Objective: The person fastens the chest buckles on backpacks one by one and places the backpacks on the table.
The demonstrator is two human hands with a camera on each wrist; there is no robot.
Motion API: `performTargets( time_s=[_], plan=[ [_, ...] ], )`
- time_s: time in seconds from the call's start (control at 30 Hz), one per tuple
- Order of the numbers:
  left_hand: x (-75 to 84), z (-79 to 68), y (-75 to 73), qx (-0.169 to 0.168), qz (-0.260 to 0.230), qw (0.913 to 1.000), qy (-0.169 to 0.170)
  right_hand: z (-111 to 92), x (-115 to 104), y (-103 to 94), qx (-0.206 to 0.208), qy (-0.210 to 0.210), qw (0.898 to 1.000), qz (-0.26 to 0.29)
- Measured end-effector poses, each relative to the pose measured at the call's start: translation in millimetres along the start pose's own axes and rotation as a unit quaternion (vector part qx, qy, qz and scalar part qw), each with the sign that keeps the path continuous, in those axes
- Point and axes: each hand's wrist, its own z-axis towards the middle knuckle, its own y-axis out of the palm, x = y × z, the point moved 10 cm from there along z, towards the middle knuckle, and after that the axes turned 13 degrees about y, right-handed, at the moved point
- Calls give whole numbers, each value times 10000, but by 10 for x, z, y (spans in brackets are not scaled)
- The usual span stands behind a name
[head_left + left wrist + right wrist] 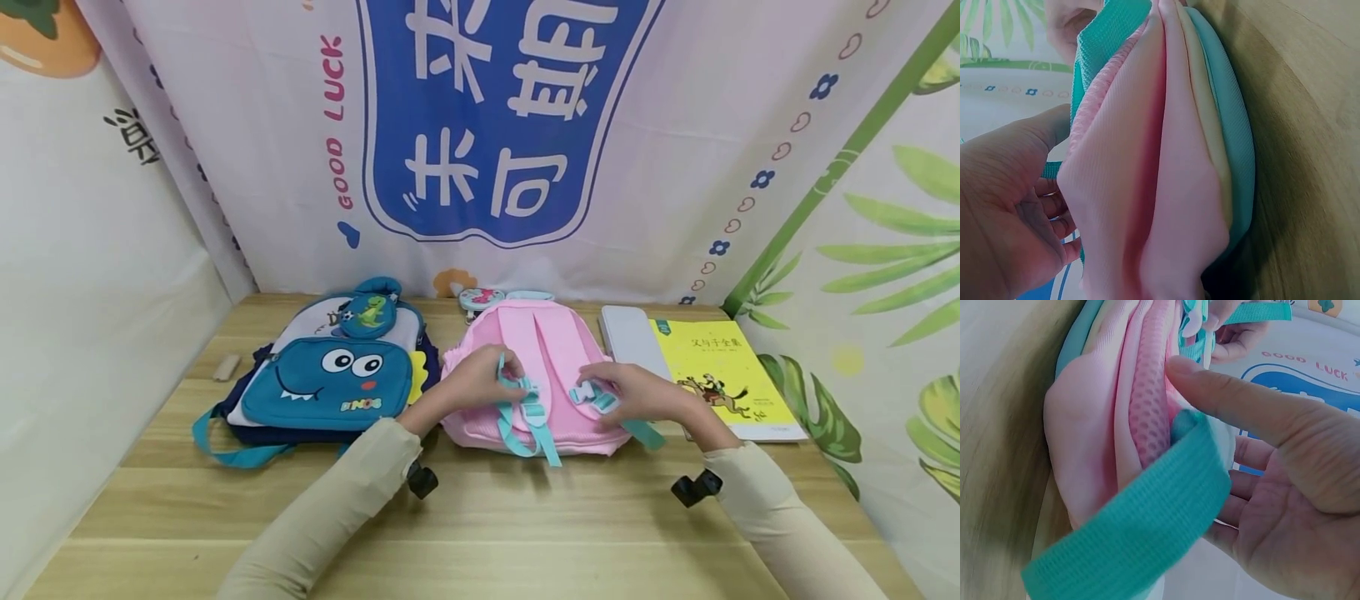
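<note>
A pink backpack (517,329) lies on the table with its two padded shoulder straps facing up. Over its lower left part, my left hand (480,380) pinches a pale plastic buckle on a teal strap (507,427). My right hand (639,392) holds a white buckle (583,392) at the other strap, thumb and fingers bent about it. In the right wrist view a teal webbing end (1129,525) hangs in front of the pink mesh, and the right thumb hides its own grip point. The backpack's pink side (1179,156) fills the left wrist view.
Left of it lies a blue dinosaur backpack (322,379) with a loose strap. To the right are a white case (637,337) and a yellow book (723,367). A small beige block (227,367) sits at far left. A printed curtain (285,208) closes off the back.
</note>
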Motion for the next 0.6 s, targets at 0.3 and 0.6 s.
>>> performTargets(
  time_s=[0.3,0.6],
  plan=[
    [-24,-13,21,-14,-111,9999,45,41,-87,38,265,-228,9994,3],
    [-18,-7,15,25,-61,10000,66,91,-128,75,653,-446,9966,-240]
  ],
)
